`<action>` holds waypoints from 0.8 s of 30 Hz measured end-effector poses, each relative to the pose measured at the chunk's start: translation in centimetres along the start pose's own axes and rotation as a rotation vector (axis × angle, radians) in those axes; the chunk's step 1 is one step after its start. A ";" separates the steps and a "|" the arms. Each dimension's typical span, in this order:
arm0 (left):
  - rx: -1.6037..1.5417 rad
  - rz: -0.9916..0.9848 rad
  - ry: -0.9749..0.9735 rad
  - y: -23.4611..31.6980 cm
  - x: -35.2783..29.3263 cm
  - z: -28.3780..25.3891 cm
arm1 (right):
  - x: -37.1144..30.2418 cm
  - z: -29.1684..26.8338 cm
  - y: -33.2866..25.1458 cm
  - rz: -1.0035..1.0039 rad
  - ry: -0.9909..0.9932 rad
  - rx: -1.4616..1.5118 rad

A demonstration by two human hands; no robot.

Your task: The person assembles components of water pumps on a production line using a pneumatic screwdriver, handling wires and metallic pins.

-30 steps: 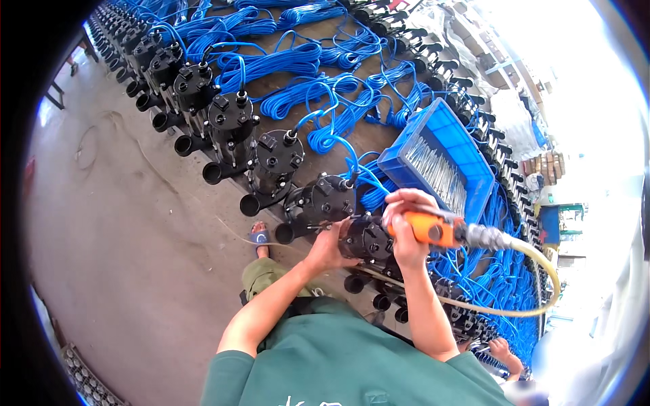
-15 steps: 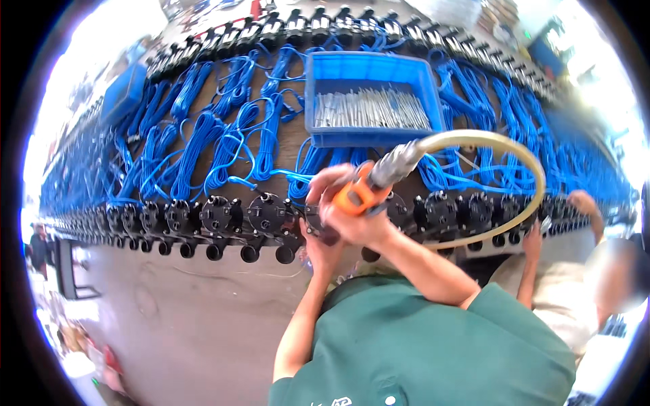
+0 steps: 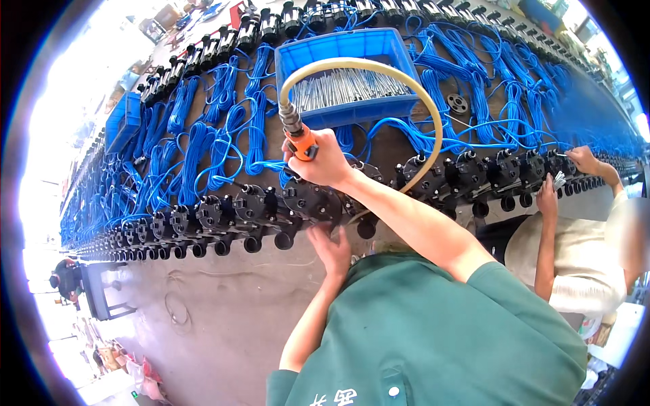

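My right hand (image 3: 323, 161) is wrapped round an orange air screwdriver (image 3: 302, 145), with its metal hose fitting angled up and away. The driver is above the far side of a round black housing (image 3: 308, 201) in a long row along the table's near edge. Its working tip is hidden from view. At that housing's near, lower side is my left hand (image 3: 330, 252), thumb apart from the fingers. Its fingertips reach the black part and are partly hidden; no separate item shows in it.
A pale air hose (image 3: 433, 111) loops over a blue bin (image 3: 308, 116) of thin metal rods. Bundles of blue cable (image 3: 194, 150) cover the table, with more black units (image 3: 269, 26) at the far edge. To the right, a co-worker's hands (image 3: 547, 196) work at the same row.
My right hand has swung the air screwdriver left and away from my left hand. My left hand has dropped to the housing's near side. The whole view has shifted somewhat.
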State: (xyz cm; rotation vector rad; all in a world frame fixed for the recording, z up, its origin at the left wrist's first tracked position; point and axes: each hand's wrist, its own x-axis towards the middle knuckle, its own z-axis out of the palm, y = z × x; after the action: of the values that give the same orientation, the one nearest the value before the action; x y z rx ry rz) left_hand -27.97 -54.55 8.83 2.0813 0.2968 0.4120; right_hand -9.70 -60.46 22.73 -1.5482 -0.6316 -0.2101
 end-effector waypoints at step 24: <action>0.009 0.137 -0.051 -5.4 0.0 6.1 | -6.5 -3.9 -4.4 0.055 -0.129 0.184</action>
State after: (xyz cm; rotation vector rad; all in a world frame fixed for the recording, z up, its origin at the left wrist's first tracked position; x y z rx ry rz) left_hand -25.74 -56.51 1.22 2.1243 0.1263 0.4392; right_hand -16.32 -66.12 23.63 -1.4068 -0.6898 -0.0096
